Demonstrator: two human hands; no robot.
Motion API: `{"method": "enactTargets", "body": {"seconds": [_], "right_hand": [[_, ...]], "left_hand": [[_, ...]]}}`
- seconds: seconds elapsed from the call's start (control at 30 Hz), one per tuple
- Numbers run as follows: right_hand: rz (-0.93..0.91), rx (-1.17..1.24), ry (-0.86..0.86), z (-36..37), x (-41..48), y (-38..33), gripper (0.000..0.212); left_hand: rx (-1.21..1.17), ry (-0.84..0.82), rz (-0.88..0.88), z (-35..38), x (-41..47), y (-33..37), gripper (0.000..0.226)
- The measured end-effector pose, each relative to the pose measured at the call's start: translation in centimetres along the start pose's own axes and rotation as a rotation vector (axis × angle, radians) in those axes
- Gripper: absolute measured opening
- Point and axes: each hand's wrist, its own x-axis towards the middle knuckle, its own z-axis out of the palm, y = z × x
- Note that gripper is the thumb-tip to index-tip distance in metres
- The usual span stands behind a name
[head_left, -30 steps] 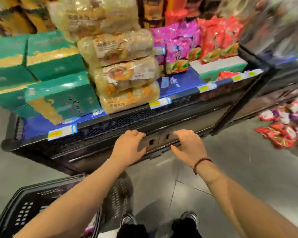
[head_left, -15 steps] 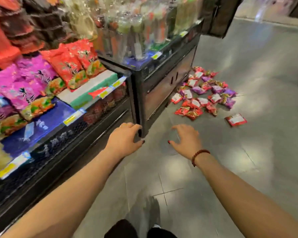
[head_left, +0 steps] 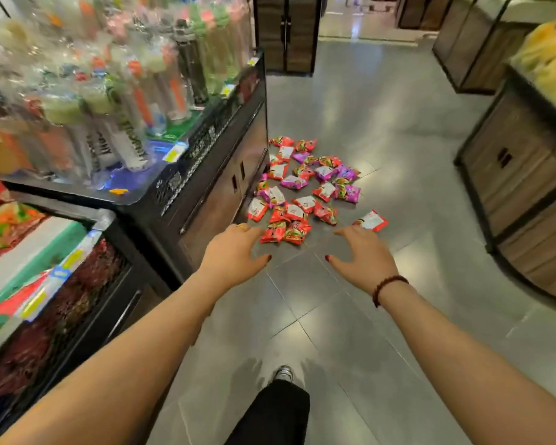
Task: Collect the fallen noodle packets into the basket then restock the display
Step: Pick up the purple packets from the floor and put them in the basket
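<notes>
Several red and purple noodle packets lie scattered on the grey tiled floor beside the corner of a black display stand. One red packet lies apart at the right of the pile. My left hand and my right hand are stretched out in front of me, above the floor, nearer to me than the pile. Both hold nothing, with fingers relaxed and slightly spread. The basket is out of view.
The display stand on the left carries clear plastic-wrapped goods on top. A lower shelf with red packets runs along my left. Wooden cabinets stand on the right of the aisle. My leg and shoe are below.
My view has swung right along the display and down the aisle. The basket has dropped out of view. The fallen packets now lie straight ahead and closer. Both hands stay empty.
</notes>
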Motion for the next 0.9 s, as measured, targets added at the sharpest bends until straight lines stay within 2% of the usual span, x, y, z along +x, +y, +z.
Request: {"method": "enactTargets", "body": {"seconds": [0.47, 0.73, 0.9], "right_hand": [[0.231, -0.026, 0.000, -2.8, 20.1, 10.0, 0.050], [0.226, -0.012, 0.009, -4.3, 33.8, 20.6, 0.050], [0.217, 0.033, 0.003, -6.7, 42.7, 26.9, 0.051]], "left_hand": [[-0.091, -0.043, 0.098, 1.3, 26.6, -0.6, 0.051], [-0.130, -0.015, 0.093, 3.7, 42.5, 2.7, 0.049], [-0.112, -0.029, 0.091, 3.9, 53.1, 5.2, 0.055]]}}
